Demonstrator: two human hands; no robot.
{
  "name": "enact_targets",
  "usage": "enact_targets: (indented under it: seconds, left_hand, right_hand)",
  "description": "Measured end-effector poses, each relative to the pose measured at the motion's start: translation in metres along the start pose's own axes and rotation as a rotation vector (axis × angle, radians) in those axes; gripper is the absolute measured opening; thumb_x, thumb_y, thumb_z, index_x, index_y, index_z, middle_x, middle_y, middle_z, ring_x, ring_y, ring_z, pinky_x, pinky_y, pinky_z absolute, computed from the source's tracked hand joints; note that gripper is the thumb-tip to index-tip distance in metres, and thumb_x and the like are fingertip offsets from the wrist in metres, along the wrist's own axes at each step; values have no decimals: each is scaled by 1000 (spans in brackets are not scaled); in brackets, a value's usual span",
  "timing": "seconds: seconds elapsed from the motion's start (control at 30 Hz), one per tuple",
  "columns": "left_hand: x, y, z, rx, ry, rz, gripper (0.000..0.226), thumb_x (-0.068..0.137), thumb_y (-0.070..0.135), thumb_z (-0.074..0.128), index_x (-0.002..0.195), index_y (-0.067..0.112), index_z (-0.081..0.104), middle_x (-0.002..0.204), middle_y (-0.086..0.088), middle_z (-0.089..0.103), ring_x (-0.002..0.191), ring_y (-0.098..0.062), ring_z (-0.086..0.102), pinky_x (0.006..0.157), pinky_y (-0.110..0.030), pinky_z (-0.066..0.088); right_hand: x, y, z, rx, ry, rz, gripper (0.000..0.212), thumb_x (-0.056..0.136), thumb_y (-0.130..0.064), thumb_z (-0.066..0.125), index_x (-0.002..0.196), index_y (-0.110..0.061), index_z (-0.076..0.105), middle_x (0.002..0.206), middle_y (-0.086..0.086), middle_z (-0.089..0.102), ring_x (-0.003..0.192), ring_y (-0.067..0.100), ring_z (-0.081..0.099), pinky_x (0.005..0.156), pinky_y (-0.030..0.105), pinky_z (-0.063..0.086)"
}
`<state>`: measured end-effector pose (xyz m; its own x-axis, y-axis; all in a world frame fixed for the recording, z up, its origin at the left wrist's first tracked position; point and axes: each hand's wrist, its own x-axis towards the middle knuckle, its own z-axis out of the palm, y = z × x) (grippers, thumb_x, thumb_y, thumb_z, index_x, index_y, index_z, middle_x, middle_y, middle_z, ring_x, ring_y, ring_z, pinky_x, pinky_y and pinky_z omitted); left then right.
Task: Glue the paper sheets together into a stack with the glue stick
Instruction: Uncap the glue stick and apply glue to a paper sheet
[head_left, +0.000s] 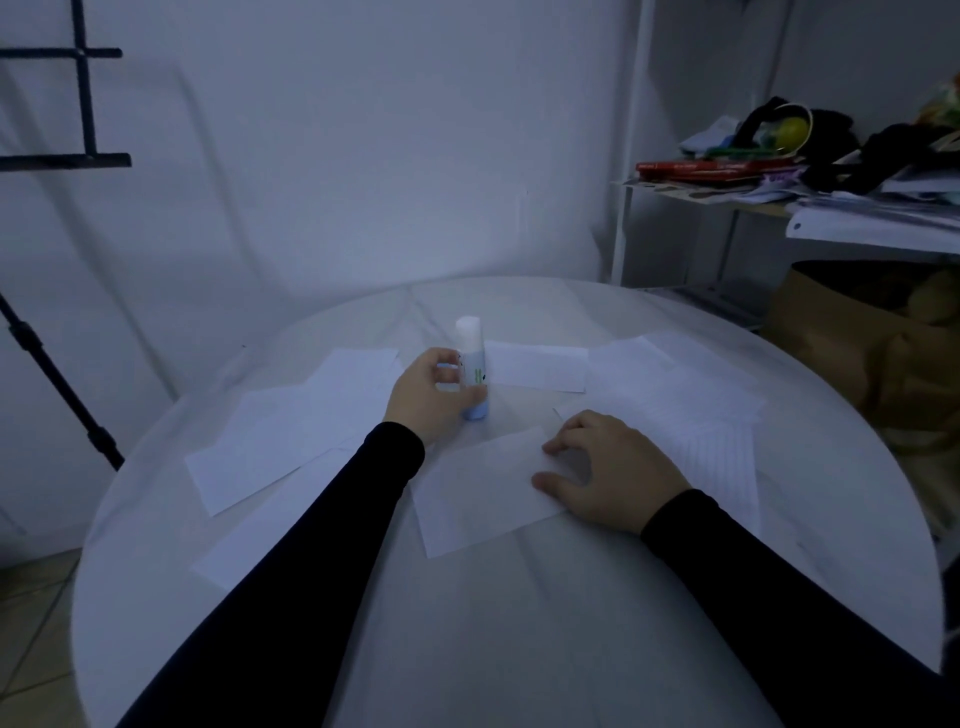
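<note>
Glue stick (474, 371) upright on the round desk (519, 623), just past centre toward 12 o'clock, white cap up. Left hand (428, 397) at its 9 o'clock, fingers curled round the tube. Right hand (608, 470) spread flat, fingers wide, pressing the near paper sheet (478, 493). More sheets (270, 441) fanned from 9 to 3 o'clock.

glue stick (474, 371): white cap, pale blue body, green marks | paper sheets (485, 493): white | table (467, 623): white cloth | sleeves (291, 571): black | books (711, 167): red
</note>
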<state>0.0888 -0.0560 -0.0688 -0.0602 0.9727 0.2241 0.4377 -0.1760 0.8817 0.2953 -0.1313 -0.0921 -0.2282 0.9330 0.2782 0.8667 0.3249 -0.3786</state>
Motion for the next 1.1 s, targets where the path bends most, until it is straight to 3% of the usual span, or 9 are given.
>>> enact_targets:
  seconds: [0.1, 0.33, 0.4, 0.5, 0.57, 0.67, 0.77, 0.87, 1.1]
  left_hand:
    - [-1, 2, 1, 66, -15, 18, 35, 76, 15, 77, 102, 15, 54, 97, 1, 62, 87, -14, 58, 55, -1, 37]
    - [-3, 4, 0, 69, -27, -16, 42, 76, 16, 77, 112, 12, 56, 101, -1, 64, 82, -12, 58, 54, -2, 39]
    - [-5, 2, -1, 26, -40, -40, 52, 73, 17, 80, 119, 12, 55, 111, -3, 65, 87, -12, 61, 64, -7, 44]
    - [-11, 7, -12, -8, -48, -63, 69, 69, 23, 84, 128, 13, 51, 122, 0, 59, 103, -16, 60, 87, -26, 47]
    - [-17, 12, -26, 81, -15, -43, 67, 70, 28, 83, 128, 16, 52, 116, 4, 58, 100, -15, 58, 84, -24, 43]
    - [-31, 15, -45, 228, 27, 7, 43, 71, 33, 81, 109, 20, 64, 104, 6, 65, 80, -8, 59, 70, -18, 39]
    - [-45, 15, -53, 349, -164, 5, 34, 67, 40, 82, 96, 26, 70, 94, 11, 68, 66, 2, 52, 63, -15, 38]
    - [-56, 16, -50, 493, -401, -42, 47, 58, 43, 87, 101, 35, 68, 102, 18, 62, 81, 1, 50, 73, -15, 39]
    - [-62, 16, -38, 534, -426, -23, 56, 59, 39, 88, 110, 34, 65, 118, 12, 52, 108, -6, 44, 96, -21, 35]
  right_hand:
    - [-1, -2, 0, -14, 3, 5, 43, 78, -56, 64, 110, -27, 67, 115, -10, 56, 108, 11, 51, 97, 31, 40]
    - [-2, -3, -2, -23, 7, 1, 43, 78, -55, 64, 110, -26, 66, 115, -9, 56, 109, 12, 51, 97, 32, 40]
    - [-3, -3, -2, -16, 15, -6, 42, 78, -54, 64, 109, -26, 67, 114, -9, 56, 109, 12, 51, 96, 32, 40]
    - [-2, -3, -4, 24, 56, -18, 38, 80, -51, 65, 106, -24, 68, 112, -6, 57, 108, 13, 53, 96, 34, 42]
    - [-1, -2, -8, 52, 139, -6, 34, 82, -47, 66, 105, -22, 70, 110, -3, 59, 106, 16, 55, 94, 36, 43]
    - [-4, 5, -14, -50, 199, 108, 35, 83, -43, 62, 113, -26, 65, 119, -3, 55, 115, 19, 49, 97, 37, 38]
    - [-6, 13, -15, -147, 79, 283, 50, 85, -46, 56, 129, -23, 54, 136, 0, 46, 127, 22, 40, 104, 39, 33]
    - [-5, 12, -14, -170, 30, 332, 53, 88, -46, 52, 133, -18, 50, 140, 3, 45, 128, 26, 40, 106, 39, 32]
    - [-6, 7, -13, -155, 87, 297, 43, 90, -39, 50, 127, -19, 55, 128, 6, 56, 117, 28, 49, 99, 39, 39]
